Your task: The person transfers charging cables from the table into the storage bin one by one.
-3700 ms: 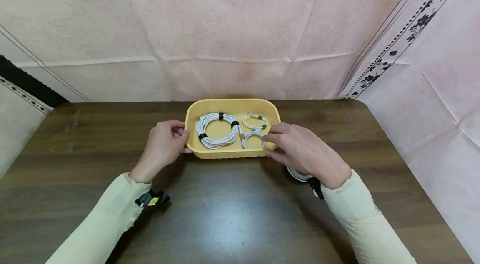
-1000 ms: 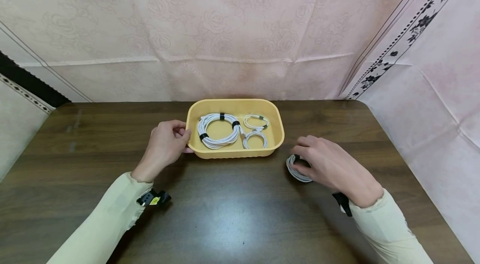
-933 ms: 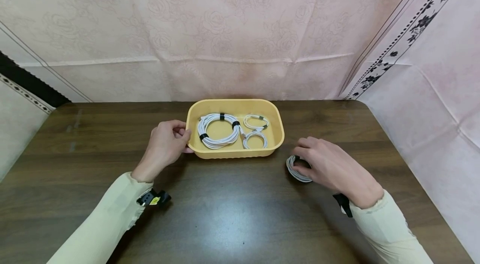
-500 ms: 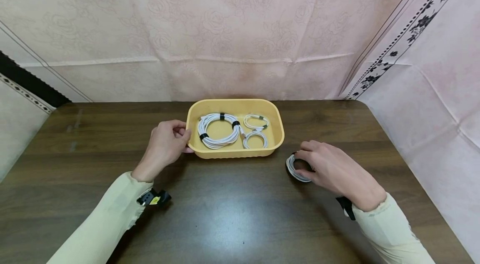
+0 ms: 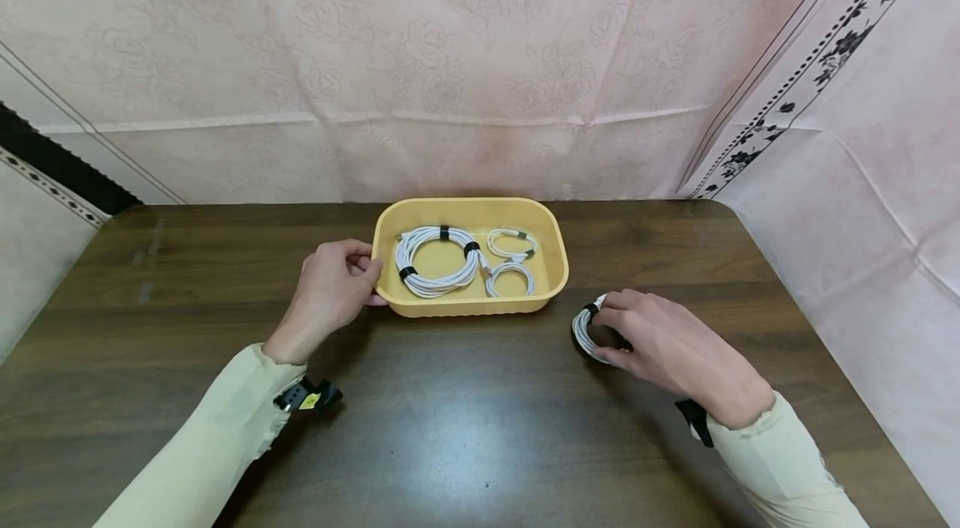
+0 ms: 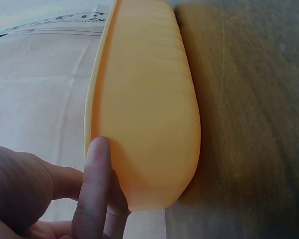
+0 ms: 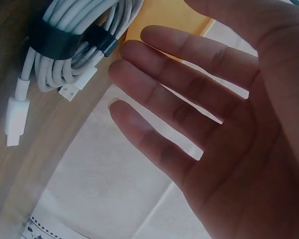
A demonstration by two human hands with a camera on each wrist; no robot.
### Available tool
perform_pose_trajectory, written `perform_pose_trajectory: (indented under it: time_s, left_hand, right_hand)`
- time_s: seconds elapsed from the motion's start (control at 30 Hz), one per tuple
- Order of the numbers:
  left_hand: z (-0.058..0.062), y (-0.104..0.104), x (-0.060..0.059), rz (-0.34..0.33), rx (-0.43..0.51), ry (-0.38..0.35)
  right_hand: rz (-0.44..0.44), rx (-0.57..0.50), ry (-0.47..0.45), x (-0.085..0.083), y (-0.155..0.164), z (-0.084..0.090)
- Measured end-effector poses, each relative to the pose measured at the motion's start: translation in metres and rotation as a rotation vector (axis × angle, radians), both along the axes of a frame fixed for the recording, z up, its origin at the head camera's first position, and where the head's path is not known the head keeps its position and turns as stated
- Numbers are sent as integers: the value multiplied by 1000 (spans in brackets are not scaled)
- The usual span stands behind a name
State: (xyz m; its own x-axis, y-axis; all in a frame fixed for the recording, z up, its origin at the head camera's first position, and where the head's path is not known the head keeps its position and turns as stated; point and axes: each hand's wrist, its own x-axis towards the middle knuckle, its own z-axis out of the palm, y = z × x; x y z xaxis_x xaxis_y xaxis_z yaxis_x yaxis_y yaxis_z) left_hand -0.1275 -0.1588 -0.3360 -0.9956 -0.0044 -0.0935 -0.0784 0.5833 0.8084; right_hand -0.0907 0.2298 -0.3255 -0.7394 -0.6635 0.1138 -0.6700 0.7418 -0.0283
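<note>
My left hand holds the left end of a yellow tray, and in the left wrist view its fingers lie against the outer wall. Inside the tray are a large white coiled cable bound with black straps and two small white cable coils. To the right of the tray, my right hand hovers at a coiled white USB cable on the table. The right wrist view shows that hand's fingers nearly straight beside the coil, which has a black strap and white plugs.
The brown wooden table spreads in front and to both sides. A pale floral cloth hangs behind its far edge. Another patterned cloth lies along the right side.
My right hand has left the tray's right end and gone to the cable coil, then shifted slightly toward me, uncovering a white plug. The left hand keeps its hold; the tray sits marginally further right.
</note>
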Motion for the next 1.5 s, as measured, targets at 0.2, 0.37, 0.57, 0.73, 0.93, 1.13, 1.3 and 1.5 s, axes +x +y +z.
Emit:
perform_pose_trajectory:
  time_s: [0.2,0.37,0.57,0.73,0.93,1.13,1.3,1.5]
  left_hand:
    - [-1,0,0,0,-4,5]
    - [-1,0,-1,5,-4,-2]
    - [-1,0,-1,7,-10,-4]
    - [-1,0,-1,6,-12,-4]
    - [-1,0,0,7,-5,-4]
    - [0,1,0,10,-5,-9]
    - [0,2,0,10,4,-11]
    - [0,1,0,14,2,-13]
  right_hand:
    - [-12,3,-16,1,1,-2]
    - [-11,7,-24,2,2,-5]
    - [-6,25,-52,2,1,-6]
    - [-10,41,-83,1,0,-6]
    - [-39,59,-117,3,0,-7]
    - [-56,72,-135,4,1,-9]
    - [-57,79,-127,4,2,-11]
    - [-53,91,-131,4,0,-10]
